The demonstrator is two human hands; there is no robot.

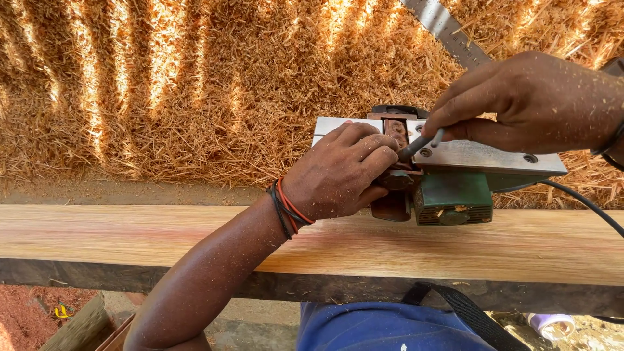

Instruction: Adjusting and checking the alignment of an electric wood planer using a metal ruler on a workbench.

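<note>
One electric planer (448, 179), upturned on one wooden plank (390, 244), metal sole facing up, green body below, black cord (585, 203) trailing right. Two hands at work: left hand (341, 172) closed around the planer's near end by the blade drum; right hand (533, 101) pinched on one small dark tool (419, 144) set against the sole. Bands, red and black, on left wrist (289, 209). Shavings (195, 84) heaped behind.
</note>
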